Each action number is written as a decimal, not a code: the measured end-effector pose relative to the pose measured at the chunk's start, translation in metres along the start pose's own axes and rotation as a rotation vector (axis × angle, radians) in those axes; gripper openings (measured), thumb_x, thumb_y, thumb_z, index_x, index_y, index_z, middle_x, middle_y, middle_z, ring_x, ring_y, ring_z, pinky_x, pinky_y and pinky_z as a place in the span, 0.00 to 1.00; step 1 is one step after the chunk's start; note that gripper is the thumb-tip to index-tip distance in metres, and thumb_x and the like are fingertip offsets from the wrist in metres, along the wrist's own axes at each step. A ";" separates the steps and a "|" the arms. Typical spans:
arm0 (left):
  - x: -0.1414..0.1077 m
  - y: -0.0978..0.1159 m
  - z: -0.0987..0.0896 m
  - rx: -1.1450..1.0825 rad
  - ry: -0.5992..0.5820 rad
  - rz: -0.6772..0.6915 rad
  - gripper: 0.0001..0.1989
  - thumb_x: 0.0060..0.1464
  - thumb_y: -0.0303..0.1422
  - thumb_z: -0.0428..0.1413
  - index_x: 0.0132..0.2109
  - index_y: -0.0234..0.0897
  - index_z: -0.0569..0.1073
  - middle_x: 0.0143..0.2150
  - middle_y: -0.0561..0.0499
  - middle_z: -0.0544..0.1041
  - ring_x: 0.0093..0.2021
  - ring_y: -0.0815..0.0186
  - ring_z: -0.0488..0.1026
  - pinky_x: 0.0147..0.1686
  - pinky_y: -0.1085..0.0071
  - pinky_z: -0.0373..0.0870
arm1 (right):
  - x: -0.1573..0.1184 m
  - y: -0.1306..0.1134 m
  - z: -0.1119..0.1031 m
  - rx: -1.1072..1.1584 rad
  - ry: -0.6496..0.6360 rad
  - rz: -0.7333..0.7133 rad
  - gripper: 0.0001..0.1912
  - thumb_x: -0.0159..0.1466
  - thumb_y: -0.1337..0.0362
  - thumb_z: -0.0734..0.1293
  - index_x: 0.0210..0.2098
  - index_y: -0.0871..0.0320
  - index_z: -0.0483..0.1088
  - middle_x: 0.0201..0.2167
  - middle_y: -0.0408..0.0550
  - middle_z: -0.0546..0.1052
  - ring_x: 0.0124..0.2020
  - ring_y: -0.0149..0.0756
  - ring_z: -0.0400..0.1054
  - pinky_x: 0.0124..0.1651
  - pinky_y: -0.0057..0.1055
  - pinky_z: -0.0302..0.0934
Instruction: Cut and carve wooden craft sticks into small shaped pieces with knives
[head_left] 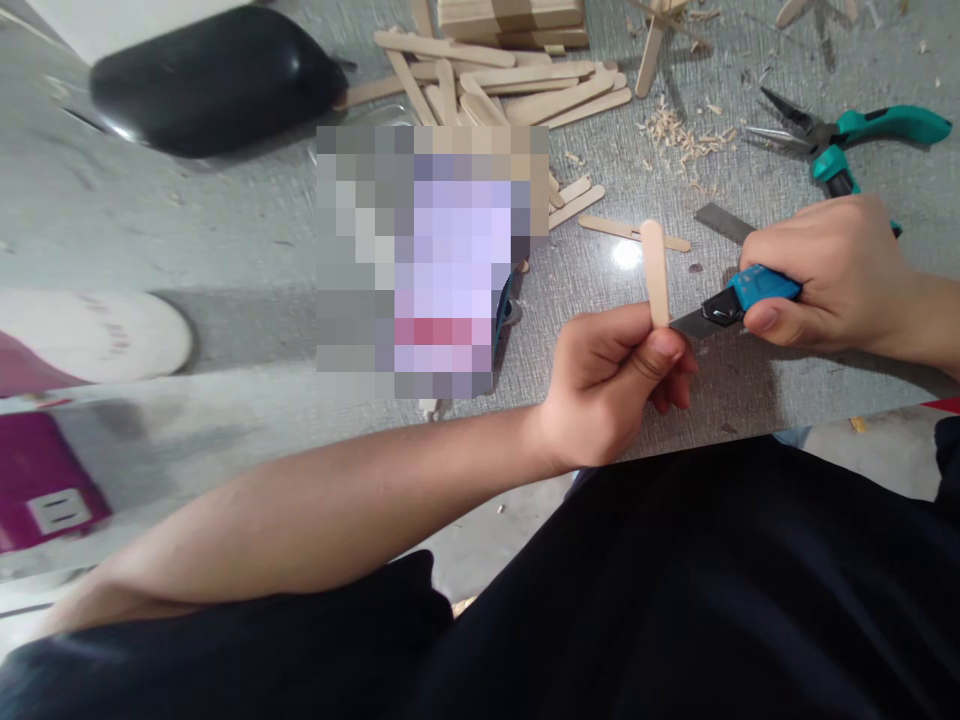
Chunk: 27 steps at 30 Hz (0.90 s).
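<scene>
Between the thumb and fingers of my left hand (611,375), a wooden craft stick (655,268) stands nearly upright. My right hand (832,275) is wrapped round the blue handle of a utility knife (765,288). The knife's blade points left, and its tip meets the lower part of the stick just above my left thumb. Behind the stick, another craft stick (600,227) with a notch or break lies on the table. A loose grey blade (724,222) rests close to my right knuckles.
Teal-handled pliers (825,150) lie beyond my right hand, near wood shavings (690,140). A pile of craft sticks (517,85) and stacked sticks (510,15) sit at the back. A black rounded object (217,80) and a purple box (45,480) are leftward. A blurred-out patch hides the middle.
</scene>
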<state>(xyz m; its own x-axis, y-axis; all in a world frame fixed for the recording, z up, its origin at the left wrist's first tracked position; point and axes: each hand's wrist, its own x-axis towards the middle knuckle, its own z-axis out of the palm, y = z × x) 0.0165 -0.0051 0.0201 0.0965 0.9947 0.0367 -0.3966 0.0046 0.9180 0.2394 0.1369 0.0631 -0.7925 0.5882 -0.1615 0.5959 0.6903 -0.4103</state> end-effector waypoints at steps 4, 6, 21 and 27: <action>0.000 0.000 0.000 0.010 0.004 -0.005 0.24 0.78 0.49 0.65 0.35 0.37 0.82 0.24 0.53 0.80 0.20 0.73 0.76 0.21 0.79 0.71 | -0.001 -0.001 0.001 -0.001 0.034 -0.001 0.48 0.67 0.13 0.42 0.28 0.50 0.61 0.21 0.47 0.64 0.28 0.42 0.58 0.37 0.44 0.43; 0.000 0.000 0.000 0.025 0.008 -0.024 0.25 0.76 0.51 0.67 0.35 0.37 0.82 0.24 0.52 0.80 0.20 0.71 0.76 0.20 0.78 0.71 | -0.002 0.000 0.002 -0.001 0.042 -0.002 0.48 0.68 0.14 0.42 0.28 0.50 0.61 0.21 0.48 0.64 0.28 0.42 0.58 0.37 0.44 0.43; 0.003 0.001 -0.002 -0.009 -0.032 0.005 0.23 0.79 0.47 0.65 0.35 0.37 0.82 0.24 0.53 0.81 0.21 0.73 0.76 0.21 0.81 0.72 | 0.000 -0.003 -0.001 -0.008 0.030 -0.011 0.48 0.69 0.15 0.43 0.26 0.50 0.59 0.20 0.49 0.67 0.26 0.41 0.59 0.35 0.44 0.43; 0.003 -0.002 -0.005 -0.055 -0.100 -0.007 0.23 0.80 0.47 0.64 0.37 0.36 0.81 0.24 0.53 0.81 0.21 0.73 0.76 0.21 0.81 0.73 | 0.001 -0.004 -0.003 0.001 0.001 -0.014 0.48 0.68 0.14 0.42 0.26 0.50 0.58 0.20 0.48 0.64 0.26 0.40 0.57 0.35 0.44 0.43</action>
<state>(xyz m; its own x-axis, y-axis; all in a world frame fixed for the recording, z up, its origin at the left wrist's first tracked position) 0.0128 -0.0014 0.0166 0.1895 0.9792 0.0721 -0.4445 0.0200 0.8955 0.2364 0.1366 0.0672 -0.8008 0.5787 -0.1546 0.5844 0.6981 -0.4137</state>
